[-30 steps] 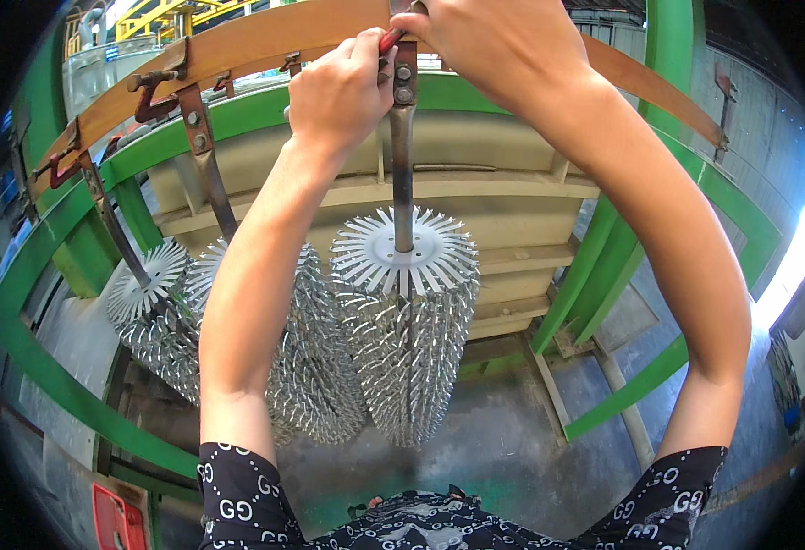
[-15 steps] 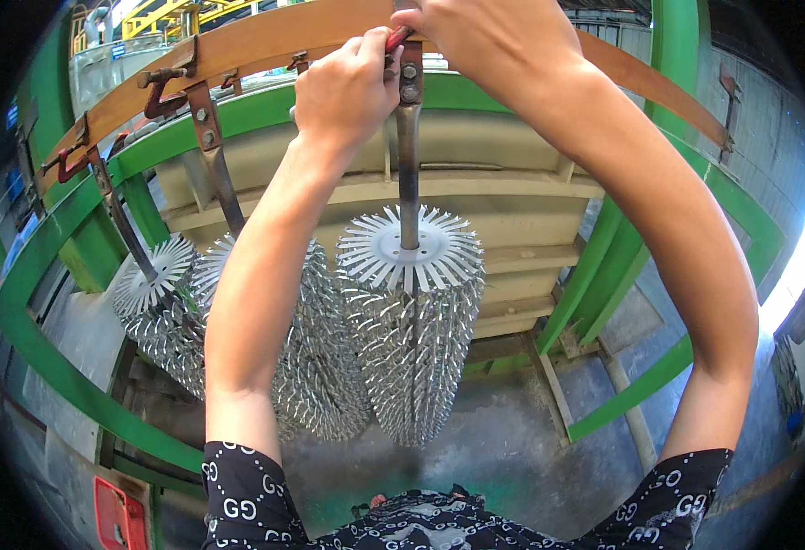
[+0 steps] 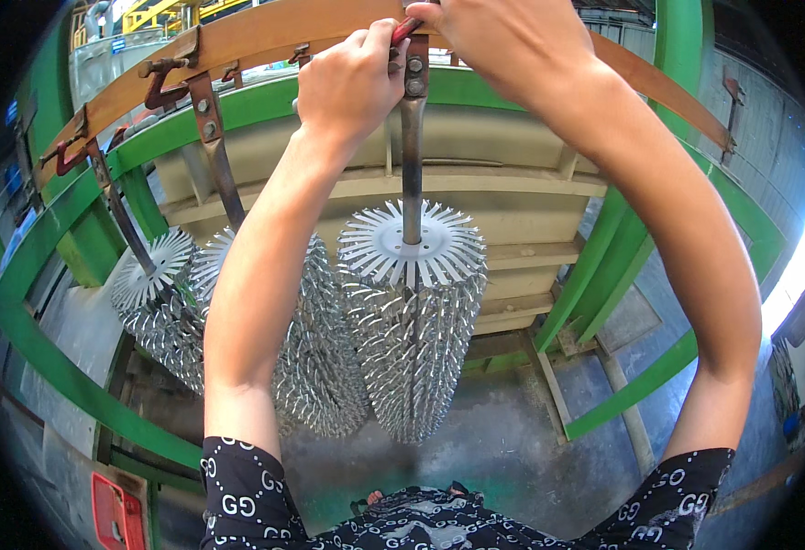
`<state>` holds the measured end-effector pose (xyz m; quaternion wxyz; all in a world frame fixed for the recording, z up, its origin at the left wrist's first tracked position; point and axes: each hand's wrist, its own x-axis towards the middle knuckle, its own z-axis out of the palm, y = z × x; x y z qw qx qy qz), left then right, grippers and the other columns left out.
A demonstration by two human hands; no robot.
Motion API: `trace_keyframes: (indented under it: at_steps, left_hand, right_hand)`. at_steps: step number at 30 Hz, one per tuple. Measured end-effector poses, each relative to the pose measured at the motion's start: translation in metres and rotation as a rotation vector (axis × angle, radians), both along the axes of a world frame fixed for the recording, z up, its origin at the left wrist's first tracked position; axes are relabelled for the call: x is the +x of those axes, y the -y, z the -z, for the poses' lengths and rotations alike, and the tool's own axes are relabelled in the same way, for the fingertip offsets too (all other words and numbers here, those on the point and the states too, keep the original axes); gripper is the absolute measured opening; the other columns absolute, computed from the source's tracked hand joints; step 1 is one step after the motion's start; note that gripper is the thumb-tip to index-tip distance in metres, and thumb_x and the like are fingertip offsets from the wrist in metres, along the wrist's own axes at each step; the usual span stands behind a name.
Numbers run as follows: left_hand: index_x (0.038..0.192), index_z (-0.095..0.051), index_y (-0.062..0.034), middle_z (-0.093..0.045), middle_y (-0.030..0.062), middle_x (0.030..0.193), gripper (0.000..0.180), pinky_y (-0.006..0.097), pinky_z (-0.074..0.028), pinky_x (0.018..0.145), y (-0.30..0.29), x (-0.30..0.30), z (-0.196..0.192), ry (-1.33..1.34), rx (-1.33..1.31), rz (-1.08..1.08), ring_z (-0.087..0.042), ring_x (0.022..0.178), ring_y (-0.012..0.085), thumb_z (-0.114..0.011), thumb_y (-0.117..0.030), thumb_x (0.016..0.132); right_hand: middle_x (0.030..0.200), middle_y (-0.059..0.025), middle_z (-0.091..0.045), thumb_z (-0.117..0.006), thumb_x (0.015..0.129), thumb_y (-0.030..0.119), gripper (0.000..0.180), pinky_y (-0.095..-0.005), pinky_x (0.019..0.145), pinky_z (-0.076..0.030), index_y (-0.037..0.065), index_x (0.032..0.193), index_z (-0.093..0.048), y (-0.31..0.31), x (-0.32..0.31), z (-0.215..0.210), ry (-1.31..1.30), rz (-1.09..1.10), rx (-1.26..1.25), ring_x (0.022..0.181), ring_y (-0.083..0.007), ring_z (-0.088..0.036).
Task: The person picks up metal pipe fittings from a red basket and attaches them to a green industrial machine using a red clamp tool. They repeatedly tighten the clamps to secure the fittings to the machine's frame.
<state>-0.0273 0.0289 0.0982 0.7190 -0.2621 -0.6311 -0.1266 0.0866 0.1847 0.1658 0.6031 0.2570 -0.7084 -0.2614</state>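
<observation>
Both my arms reach up to an orange overhead rail (image 3: 237, 41). My left hand (image 3: 352, 82) is closed around the top of a grey hanger rod (image 3: 412, 165) at its red hook. My right hand (image 3: 508, 46) grips the same hook from the right, at the rail. From the rod hangs a tall rack (image 3: 412, 321) packed with several small shiny metal pieces, topped by a spiked disc. Two more loaded racks (image 3: 155, 302) hang to the left on their own rods (image 3: 219, 165), partly hidden behind my left forearm.
A curved green steel frame (image 3: 45, 339) rings the hanging line on the left and green braces (image 3: 623, 247) stand on the right. A beige housing (image 3: 512, 192) sits behind the racks. Below lies a wet concrete floor (image 3: 503, 449); a red box (image 3: 114, 509) is at lower left.
The view has shifted slightly: the racks and rail sit a little further right and higher in the picture. Both hands stay closed at the hook on the rail.
</observation>
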Motion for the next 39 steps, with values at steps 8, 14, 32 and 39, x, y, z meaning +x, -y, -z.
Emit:
trace_keyframes:
  at_steps: [8, 14, 32, 39]
  left_hand:
    - [0.107, -0.064, -0.0116, -0.072, 0.0104, 0.083, 0.023, 0.043, -0.056, 0.06, 0.001, 0.006, 0.0, 0.05, -0.016, 0.014, -0.071, 0.071, 0.0317, -0.066, -0.03, 0.092]
    - [0.108, -0.062, -0.0125, -0.072, 0.0095, 0.079, 0.023, 0.044, -0.056, 0.057, 0.005, 0.008, -0.001, 0.06, -0.036, 0.015, -0.07, 0.067, 0.0322, -0.064, -0.029, 0.092]
    - [0.11, -0.065, -0.0122, -0.072, 0.0094, 0.09, 0.024, 0.044, -0.057, 0.064, 0.004, 0.008, -0.003, 0.086, -0.025, 0.011, -0.071, 0.075, 0.0331, -0.066, -0.027, 0.091]
    - [0.113, -0.064, -0.0138, -0.073, 0.0092, 0.092, 0.025, 0.043, -0.057, 0.067, 0.004, 0.015, -0.002, 0.105, -0.057, 0.011, -0.071, 0.08, 0.0324, -0.068, -0.025, 0.091]
  right_hand:
    - [0.076, -0.0092, -0.069, -0.059, 0.09, 0.03, 0.029, -0.0412, 0.077, -0.047, 0.004, 0.096, -0.07, -0.007, 0.006, -0.008, -0.348, 0.191, 0.234, 0.073, -0.0249, -0.067]
    - [0.078, -0.0114, -0.07, -0.06, 0.09, 0.029, 0.027, -0.0401, 0.072, -0.049, 0.004, 0.094, -0.07, 0.007, -0.003, 0.002, -0.137, 0.175, 0.014, 0.072, -0.0261, -0.068]
    - [0.08, -0.0125, -0.07, -0.06, 0.086, 0.025, 0.039, -0.0442, 0.085, -0.048, 0.0, 0.116, -0.062, 0.003, -0.003, 0.004, -0.192, 0.219, 0.051, 0.079, -0.0288, -0.069]
    - [0.113, -0.021, -0.064, -0.076, 0.08, 0.028, 0.057, -0.0469, 0.099, -0.044, -0.001, 0.124, -0.056, -0.045, -0.021, 0.007, -0.143, -0.195, 0.05, 0.108, -0.038, -0.06]
